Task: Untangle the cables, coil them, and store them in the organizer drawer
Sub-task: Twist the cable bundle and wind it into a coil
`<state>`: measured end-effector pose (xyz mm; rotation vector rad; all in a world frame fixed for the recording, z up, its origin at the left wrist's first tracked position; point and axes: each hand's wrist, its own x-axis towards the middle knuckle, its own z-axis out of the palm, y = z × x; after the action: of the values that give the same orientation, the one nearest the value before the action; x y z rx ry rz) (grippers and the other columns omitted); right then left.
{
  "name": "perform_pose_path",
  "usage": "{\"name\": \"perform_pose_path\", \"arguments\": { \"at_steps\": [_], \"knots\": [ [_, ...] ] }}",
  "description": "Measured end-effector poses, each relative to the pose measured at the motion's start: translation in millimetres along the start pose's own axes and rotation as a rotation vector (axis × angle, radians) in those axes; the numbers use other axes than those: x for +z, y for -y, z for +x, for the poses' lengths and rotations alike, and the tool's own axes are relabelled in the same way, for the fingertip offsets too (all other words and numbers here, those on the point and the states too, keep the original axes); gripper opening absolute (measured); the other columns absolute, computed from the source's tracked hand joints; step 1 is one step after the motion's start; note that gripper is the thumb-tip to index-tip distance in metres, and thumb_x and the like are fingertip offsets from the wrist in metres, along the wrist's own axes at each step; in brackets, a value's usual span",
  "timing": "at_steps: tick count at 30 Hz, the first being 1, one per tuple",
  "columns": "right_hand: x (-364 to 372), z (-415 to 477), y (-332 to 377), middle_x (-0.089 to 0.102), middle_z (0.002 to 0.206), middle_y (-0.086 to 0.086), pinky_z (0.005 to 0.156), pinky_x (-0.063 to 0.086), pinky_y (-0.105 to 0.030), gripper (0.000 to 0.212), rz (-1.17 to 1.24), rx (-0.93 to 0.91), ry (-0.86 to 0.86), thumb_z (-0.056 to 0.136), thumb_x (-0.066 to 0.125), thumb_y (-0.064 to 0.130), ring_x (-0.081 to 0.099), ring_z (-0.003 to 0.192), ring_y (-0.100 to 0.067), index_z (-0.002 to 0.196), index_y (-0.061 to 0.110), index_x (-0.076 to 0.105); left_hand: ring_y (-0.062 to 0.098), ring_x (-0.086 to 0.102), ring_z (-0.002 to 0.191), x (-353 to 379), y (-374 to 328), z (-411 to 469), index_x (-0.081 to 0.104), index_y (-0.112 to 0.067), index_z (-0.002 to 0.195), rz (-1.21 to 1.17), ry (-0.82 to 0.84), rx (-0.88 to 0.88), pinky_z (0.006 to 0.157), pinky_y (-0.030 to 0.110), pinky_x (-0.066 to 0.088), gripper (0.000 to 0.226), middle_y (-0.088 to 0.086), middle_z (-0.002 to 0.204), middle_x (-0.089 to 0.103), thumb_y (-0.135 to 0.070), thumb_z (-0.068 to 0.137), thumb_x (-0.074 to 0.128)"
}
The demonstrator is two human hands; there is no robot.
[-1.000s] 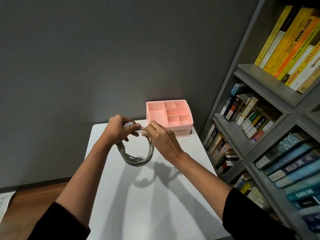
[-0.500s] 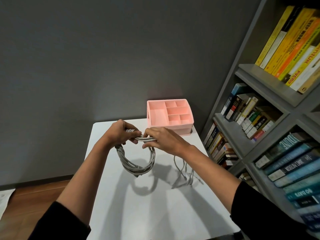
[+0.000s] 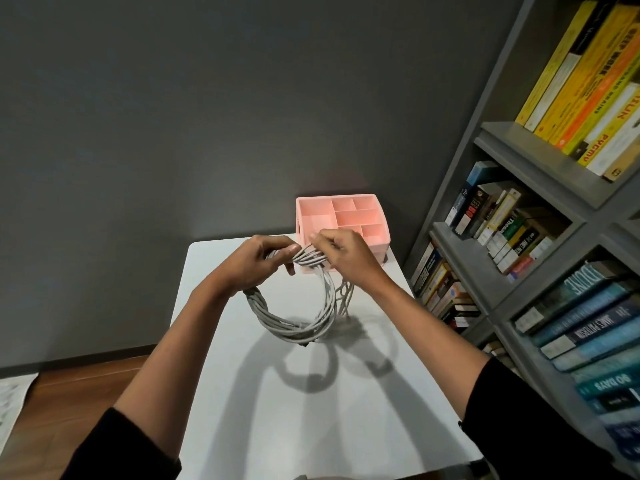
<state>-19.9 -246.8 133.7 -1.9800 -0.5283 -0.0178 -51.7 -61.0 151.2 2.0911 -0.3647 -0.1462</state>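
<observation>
Below the grip: grey cable coil [image 3: 294, 327] hangs over the white table [image 3: 311, 410] | left hand [image 3: 258, 263] clamps its top, right hand [image 3: 346, 258] pinches strands just beside | tip: wrap loose tail [image 3: 346, 299] evenly, don't let loops slip | pink organizer [image 3: 381, 250] just behind

The table [image 3: 311, 417] is plain white, crossed by soft grey shadows. Above the table, the coiled cables [image 3: 294, 329] are pale grey, one shade throughout. At the table's far edge, the organizer [image 3: 356, 216] is salmon pink and unpatterned. The wall [image 3: 207, 116] behind the table is dark matt grey. Right of the table, the bookshelf [image 3: 519, 147] is mid grey; its upper spines [image 3: 568, 64] are yellow and orange with dark lettering, and its lower spines [image 3: 588, 327] are teal and blue with white lettering. Left of the table, the floor [image 3: 76, 386] shows reddish-brown wood grain. The sleeves [image 3: 121, 448] at the table's near edge are black.
</observation>
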Motion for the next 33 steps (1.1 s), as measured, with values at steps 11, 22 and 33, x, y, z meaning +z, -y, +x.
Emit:
{"name": "perform_pose_path", "arguments": {
  "at_steps": [11, 22, 33],
  "knots": [
    [-9.8, 2.2, -1.7, 0.048, 0.064, -0.005, 0.052, 0.029, -0.021, 0.032, 0.432, 0.215, 0.11, 0.099, 0.048, 0.015, 0.039, 0.057, -0.009, 0.068, 0.011, 0.053, 0.002, 0.042, 0.056, 0.0, -8.1, 8.1, 0.069, -0.008, 0.089, 0.351, -0.173, 0.231, 0.054, 0.013, 0.032, 0.022, -0.008, 0.055, 0.046, -0.02, 0.074, 0.079],
    [-15.0, -7.5, -4.4, 0.051, 0.069, 0.009, 0.062, 0.036, -0.025, 0.025, -0.176, 0.003, 0.232, 0.1, 0.044, 0.035, 0.043, 0.063, -0.004, 0.09, 0.014, 0.052, 0.008, 0.054, 0.047, -3.8, -1.6, 9.9, 0.062, -0.015, 0.076, 0.413, 0.0, 0.102, 0.048, 0.013, 0.039, 0.017, -0.005, 0.059, 0.062, -0.025, 0.081, 0.075],
    [12.2, -6.1, -8.5, 0.027, 0.045, -0.001, 0.048, 0.021, -0.029, 0.055, -0.059, 0.089, -0.129, 0.096, 0.051, 0.025, 0.025, 0.042, -0.008, 0.046, 0.015, 0.033, 0.008, 0.051, 0.046, 6.5, -13.3, 3.0, 0.062, -0.021, 0.079, 0.307, 0.036, 0.135, 0.048, 0.012, 0.038, 0.014, -0.005, 0.059, 0.061, -0.028, 0.082, 0.073]
  ]
}}
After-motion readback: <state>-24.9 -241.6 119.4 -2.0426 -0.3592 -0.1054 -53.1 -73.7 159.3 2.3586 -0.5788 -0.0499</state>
